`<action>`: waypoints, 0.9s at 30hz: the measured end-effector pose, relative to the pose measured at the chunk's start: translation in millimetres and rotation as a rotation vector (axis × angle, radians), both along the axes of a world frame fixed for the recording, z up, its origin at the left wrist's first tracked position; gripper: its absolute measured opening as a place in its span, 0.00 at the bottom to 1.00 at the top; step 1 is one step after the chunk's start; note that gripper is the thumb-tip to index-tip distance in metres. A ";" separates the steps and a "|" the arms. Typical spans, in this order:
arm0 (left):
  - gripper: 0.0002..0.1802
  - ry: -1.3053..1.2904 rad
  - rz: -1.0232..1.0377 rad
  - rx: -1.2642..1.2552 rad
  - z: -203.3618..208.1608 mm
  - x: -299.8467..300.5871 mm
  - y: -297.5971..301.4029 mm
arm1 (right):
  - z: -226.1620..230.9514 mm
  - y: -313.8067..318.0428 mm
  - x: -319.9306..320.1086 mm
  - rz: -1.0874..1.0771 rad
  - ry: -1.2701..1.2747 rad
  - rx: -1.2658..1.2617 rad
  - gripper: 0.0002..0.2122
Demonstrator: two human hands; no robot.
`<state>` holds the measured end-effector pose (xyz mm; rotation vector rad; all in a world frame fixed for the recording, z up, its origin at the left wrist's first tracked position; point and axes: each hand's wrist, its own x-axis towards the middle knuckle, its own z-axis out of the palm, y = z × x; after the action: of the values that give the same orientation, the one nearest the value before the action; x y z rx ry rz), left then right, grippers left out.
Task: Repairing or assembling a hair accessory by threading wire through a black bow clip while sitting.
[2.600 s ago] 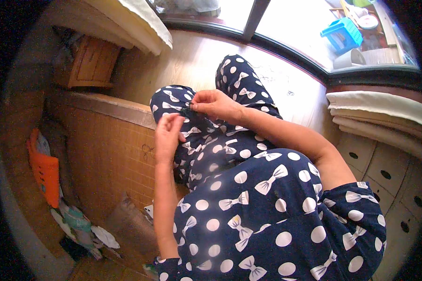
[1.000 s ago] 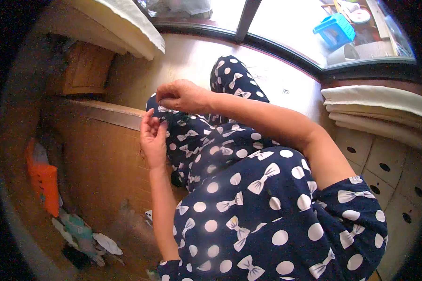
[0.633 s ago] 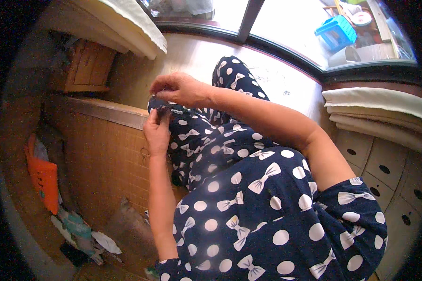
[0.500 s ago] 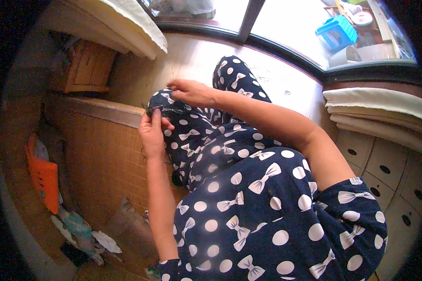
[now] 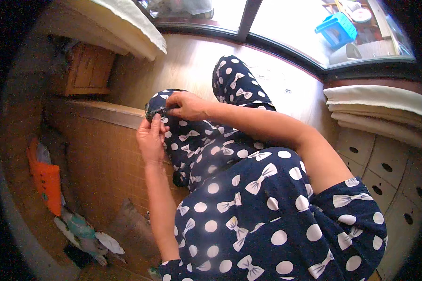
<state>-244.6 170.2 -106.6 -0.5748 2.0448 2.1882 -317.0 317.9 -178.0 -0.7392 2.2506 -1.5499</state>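
Over my left knee, my left hand [image 5: 152, 136] pinches a small dark, green-tinged piece [image 5: 151, 111] between thumb and fingers. Its kind is hard to make out against the navy cloth. My right hand [image 5: 185, 104] is close beside it, fingers bent and pressed together at the piece's right end. What its fingertips hold, if anything, is hidden. Beneath both hands are the navy trousers [image 5: 190, 136] with white dots and bows.
On my left is a woven mat surface [image 5: 105, 154] with a wooden edge. An orange basket [image 5: 48, 189] and crumpled cloths [image 5: 82, 229] lie at the far left. Folded cream padding [image 5: 375, 105] rests on drawers at right. A blue basket [image 5: 337, 30] stands beyond the glass.
My right hand has come down toward my left hand, its fingers now bent at the dark piece. My left hand has shifted slightly down and keeps its pinch.
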 end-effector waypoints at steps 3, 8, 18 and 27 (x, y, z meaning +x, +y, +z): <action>0.09 0.107 0.220 -0.017 -7.2 -5.0 -1.5 | 7.8 4.7 0.7 -0.154 -0.267 -0.126 0.11; 0.08 0.369 0.138 -0.510 -32.0 -12.8 -19.2 | 32.0 17.9 11.1 -0.088 -0.301 -0.182 0.08; 0.06 0.252 0.178 0.235 -17.3 -9.8 -0.1 | 10.5 41.5 11.9 -0.216 -0.184 -0.116 0.08; 0.08 0.388 0.072 -0.702 -15.8 3.2 -41.3 | 20.6 77.3 2.0 -0.271 -0.556 -0.194 0.09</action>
<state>-241.3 128.8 -122.4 -0.2736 3.0598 1.6575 -315.0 395.2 -157.4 -0.0191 1.8510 -1.8335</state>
